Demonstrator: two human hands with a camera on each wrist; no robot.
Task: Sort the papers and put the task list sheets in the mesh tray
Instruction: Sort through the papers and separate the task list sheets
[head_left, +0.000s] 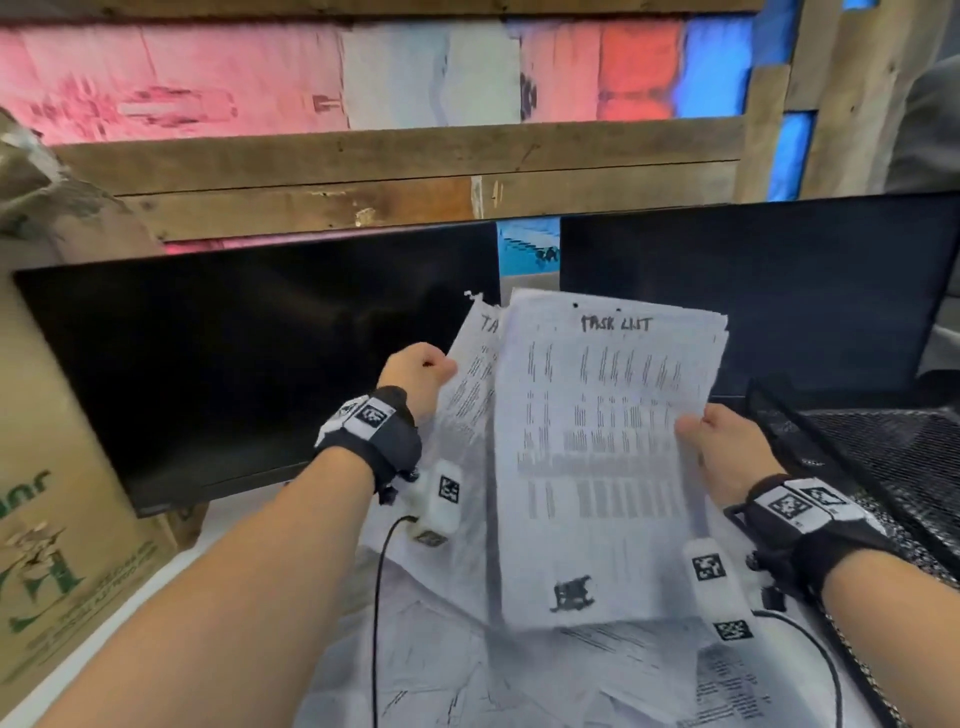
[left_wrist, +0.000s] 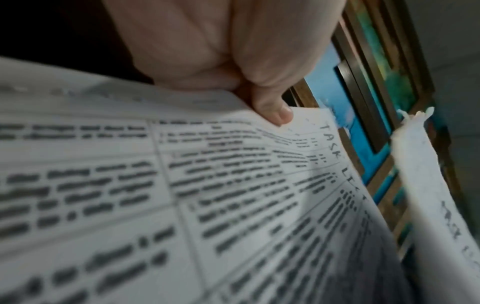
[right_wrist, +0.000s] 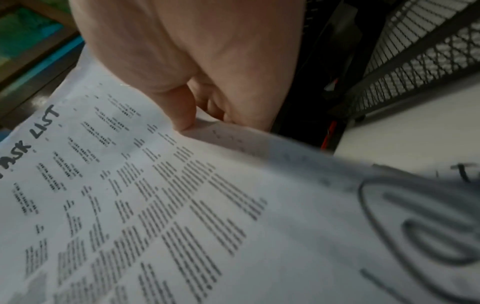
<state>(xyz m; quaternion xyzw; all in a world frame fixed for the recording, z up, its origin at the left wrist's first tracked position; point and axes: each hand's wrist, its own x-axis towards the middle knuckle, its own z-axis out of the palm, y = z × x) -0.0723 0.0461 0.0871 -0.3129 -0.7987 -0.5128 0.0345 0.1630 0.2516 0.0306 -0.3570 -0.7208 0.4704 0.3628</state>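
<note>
My right hand (head_left: 698, 431) pinches the right edge of a stack of printed sheets headed "TASK LIST" (head_left: 597, 457), held upright above the desk; the right wrist view shows the thumb on that stack (right_wrist: 161, 195). My left hand (head_left: 431, 371) pinches the left edge of a single task list sheet (head_left: 470, 384) tucked behind and to the left of the stack; in the left wrist view the thumb presses that sheet (left_wrist: 207, 185). The black mesh tray (head_left: 893, 452) sits on the desk to the right, close to my right wrist.
More printed papers (head_left: 467, 675) lie loose on the white desk below my hands. Two dark monitors (head_left: 249, 364) (head_left: 779, 291) stand behind. A cardboard box (head_left: 57, 519) is at the left. Wooden slats back the desk.
</note>
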